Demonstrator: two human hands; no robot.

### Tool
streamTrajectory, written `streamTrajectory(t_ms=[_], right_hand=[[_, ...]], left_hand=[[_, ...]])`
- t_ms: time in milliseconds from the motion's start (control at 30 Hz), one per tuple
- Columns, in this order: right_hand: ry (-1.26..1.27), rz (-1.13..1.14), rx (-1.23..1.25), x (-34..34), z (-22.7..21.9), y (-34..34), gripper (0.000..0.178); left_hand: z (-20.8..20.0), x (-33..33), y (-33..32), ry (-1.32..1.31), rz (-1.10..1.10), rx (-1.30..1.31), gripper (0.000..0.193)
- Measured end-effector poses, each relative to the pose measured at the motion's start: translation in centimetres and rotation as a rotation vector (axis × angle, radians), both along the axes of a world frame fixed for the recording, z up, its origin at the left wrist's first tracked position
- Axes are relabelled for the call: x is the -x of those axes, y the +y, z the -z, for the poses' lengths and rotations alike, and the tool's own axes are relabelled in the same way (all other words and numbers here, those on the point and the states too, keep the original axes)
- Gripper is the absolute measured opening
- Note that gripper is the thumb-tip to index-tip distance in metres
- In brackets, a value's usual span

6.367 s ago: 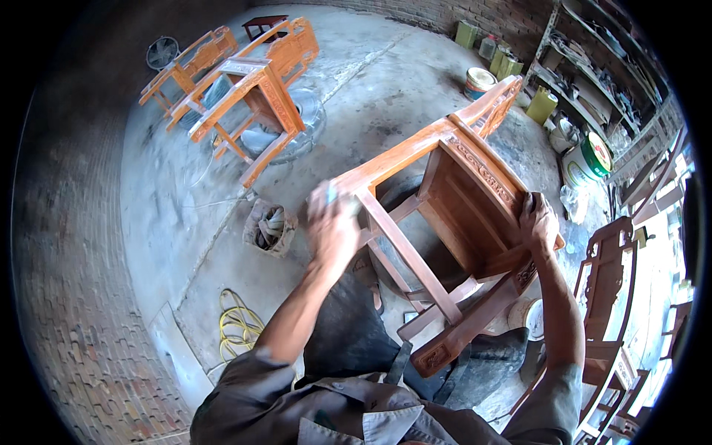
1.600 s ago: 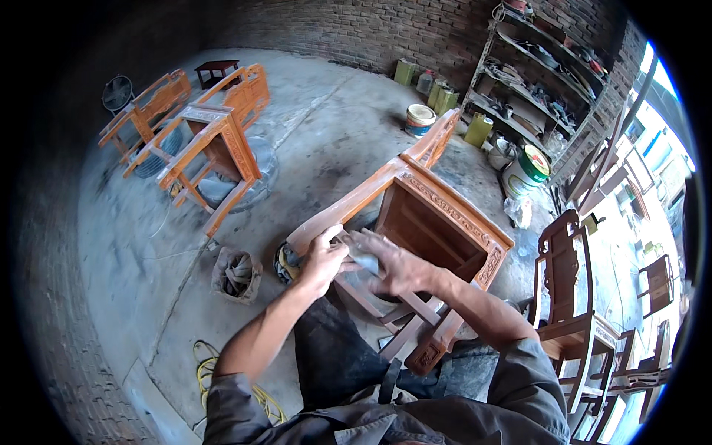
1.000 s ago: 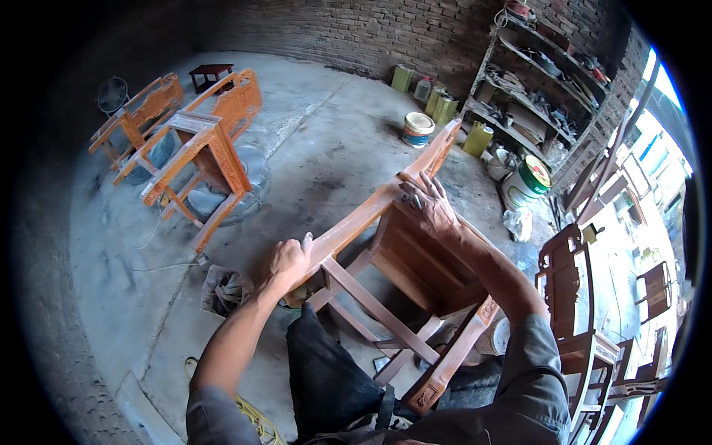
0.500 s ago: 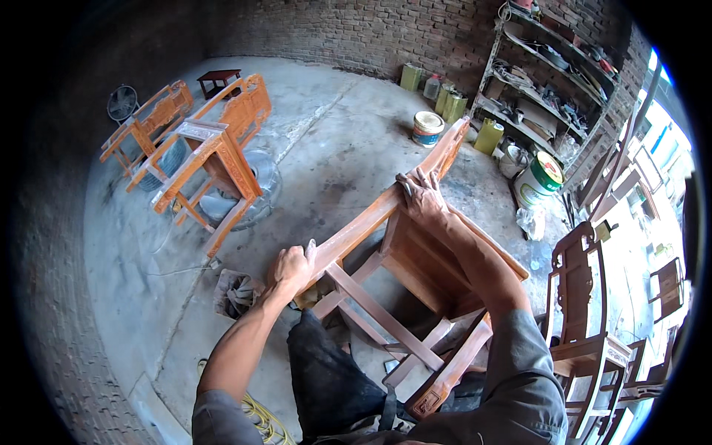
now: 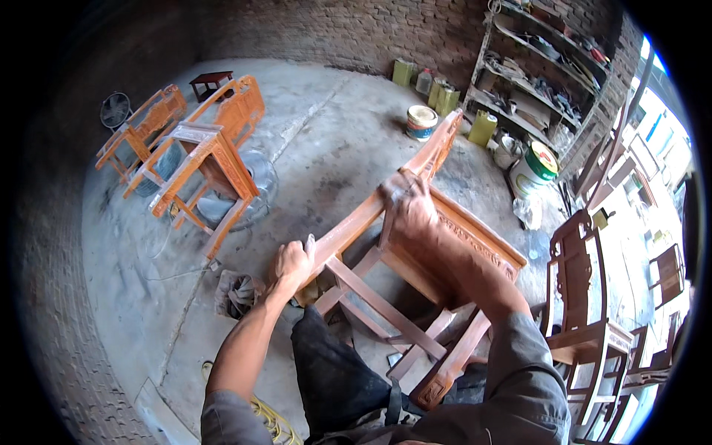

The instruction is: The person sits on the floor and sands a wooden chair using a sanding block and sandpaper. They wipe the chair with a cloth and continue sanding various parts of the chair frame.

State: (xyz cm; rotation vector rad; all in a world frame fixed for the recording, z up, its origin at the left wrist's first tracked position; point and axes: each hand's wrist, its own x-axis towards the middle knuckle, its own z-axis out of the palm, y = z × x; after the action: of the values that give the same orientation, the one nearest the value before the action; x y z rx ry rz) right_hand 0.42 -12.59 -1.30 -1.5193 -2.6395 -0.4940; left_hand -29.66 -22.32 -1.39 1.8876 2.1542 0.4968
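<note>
A carved wooden chair (image 5: 356, 226) lies tipped over in front of me, its pale, dusty-looking long back post slanting up to the right. Near the lower end of that post, my left hand (image 5: 291, 263) is closed around the wood, thumb up on top. My right hand (image 5: 411, 208) is pressed on the same post farther up, where it meets the seat frame (image 5: 475, 237). Motion smears its fingers, and whether something lies under them I cannot make out. Crossing stretchers (image 5: 386, 308) and a leg with a carved foot (image 5: 434, 389) point toward my lap.
More orange wooden chairs (image 5: 211, 159) stand at the left, near a fan (image 5: 116, 110) and a low dark stool (image 5: 211, 80). Buckets (image 5: 535, 165), tins and a loaded shelf (image 5: 482, 67) line the back right. Brown chairs (image 5: 578, 297) stand at the right; a yellow hose (image 5: 274, 423) lies below.
My right hand has slid down along the post toward me and is now blurred. More of the carved seat edge shows. My left hand keeps its hold; the view has shifted slightly.
</note>
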Motion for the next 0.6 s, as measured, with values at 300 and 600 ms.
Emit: streamTrajectory(t_ms=[300,600], right_hand=[[0.019,0.106,-0.021,-2.0,2.5,3.4,0.058],[0.137,0.079,-0.120,-1.9,1.7,4.3,0.057]], left_hand=[[-0.7,-1.2,0.3,-0.006,0.001,0.048,0.063],[-0.8,-1.3,0.4,-0.002,-0.021,0.076,0.061]])
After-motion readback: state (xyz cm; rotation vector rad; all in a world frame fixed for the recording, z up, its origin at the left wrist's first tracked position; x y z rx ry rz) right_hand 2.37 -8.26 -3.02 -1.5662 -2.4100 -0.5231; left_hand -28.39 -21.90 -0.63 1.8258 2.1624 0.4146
